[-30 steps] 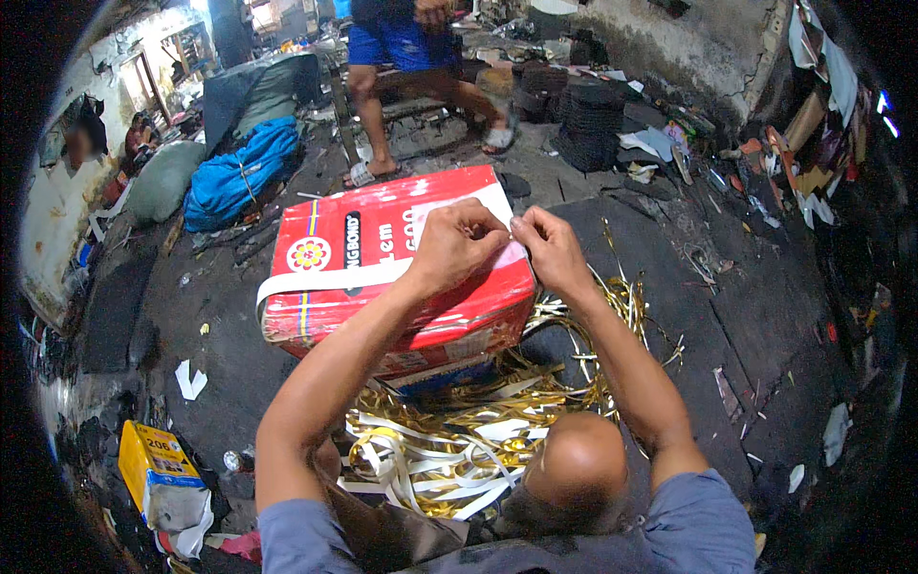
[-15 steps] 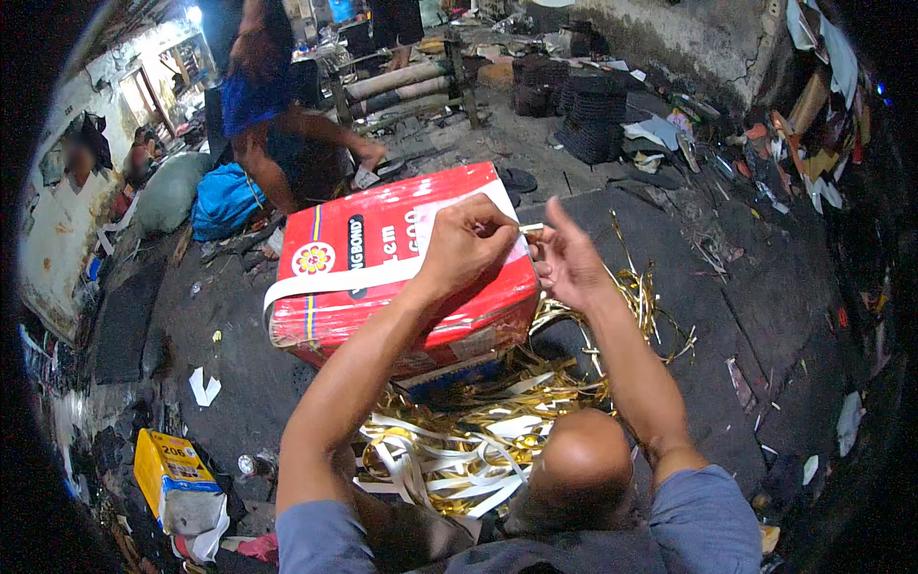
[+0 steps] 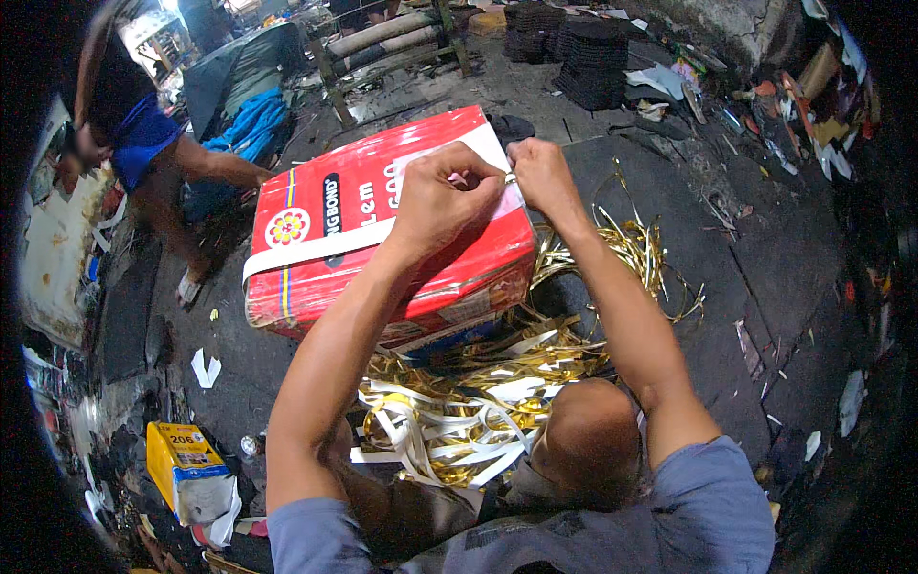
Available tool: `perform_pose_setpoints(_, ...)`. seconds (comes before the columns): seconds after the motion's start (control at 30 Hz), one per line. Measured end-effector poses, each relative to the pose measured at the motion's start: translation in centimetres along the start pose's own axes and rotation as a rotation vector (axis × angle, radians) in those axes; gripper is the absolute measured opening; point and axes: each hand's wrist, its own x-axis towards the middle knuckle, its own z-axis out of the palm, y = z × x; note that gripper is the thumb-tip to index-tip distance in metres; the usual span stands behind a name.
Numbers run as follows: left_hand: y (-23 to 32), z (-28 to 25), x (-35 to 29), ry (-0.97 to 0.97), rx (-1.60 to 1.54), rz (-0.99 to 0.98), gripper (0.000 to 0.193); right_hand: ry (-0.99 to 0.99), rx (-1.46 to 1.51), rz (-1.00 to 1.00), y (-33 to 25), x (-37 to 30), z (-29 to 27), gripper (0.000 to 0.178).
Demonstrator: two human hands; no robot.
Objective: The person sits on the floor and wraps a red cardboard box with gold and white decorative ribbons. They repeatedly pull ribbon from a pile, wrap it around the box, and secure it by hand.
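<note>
A red carton (image 3: pixel 325 225) with a printed flower lies in front of me. A long white strip (image 3: pixel 316 251) runs across its top from the left edge to my left hand (image 3: pixel 445 196), whose fingers are pinched on it. Just beyond, at the right edge of the carton, my right hand (image 3: pixel 547 182) is closed, close against the left fingertips. A short light-coloured bit of strip shows between the two hands; what the right fingers hide cannot be made out. Below the carton, by my knee, lies a heap of gold and white strips (image 3: pixel 459 421).
More gold strips (image 3: pixel 636 253) trail to the right of the carton. A yellow and blue box (image 3: pixel 186 469) stands at lower left. Stacked dark pieces (image 3: pixel 591 67) and a wooden rack (image 3: pixel 382 48) are at the back. Another person (image 3: pixel 143 143) in blue shorts is at far left.
My right hand has closed and come in toward the left fingertips; half a second ago its thumb was raised. The other person has moved left and nearer. The view has shifted slightly.
</note>
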Motion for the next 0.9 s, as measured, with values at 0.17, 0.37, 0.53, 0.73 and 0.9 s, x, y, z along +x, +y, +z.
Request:
perform_pose_setpoints(0.17, -0.6, 0.3, 0.6, -0.006, -0.019, 0.022, 0.008, 0.02, 0.151, 0.142, 4.7, -2.6, 3.8, 0.033)
perform_pose_setpoints(0.37, -0.8, 0.2, 0.6, -0.022, -0.065, -0.094, 0.006, 0.048, 0.177, 0.225, 11.6, -6.4, 8.2, 0.034)
perform_pose_setpoints(0.53, -1.3, 0.4, 0.9, -0.041, -0.14, -0.115, 0.006, 0.033, 0.231, 0.304, 15.8, -9.0, 10.0, 0.035)
perform_pose_setpoints(0.73, -1.1, 0.6, 0.8, -0.03, -0.112, -0.164, 0.006, -0.006, -0.077, 0.261, 20.8, -13.3, 11.2, 0.034)
perform_pose_setpoints(0.9, -1.3, -0.3, 0.4, -0.024, -0.078, -0.11, 0.004, -0.039, -0.134, 0.535, 22.5, -15.4, 13.4, 0.031)
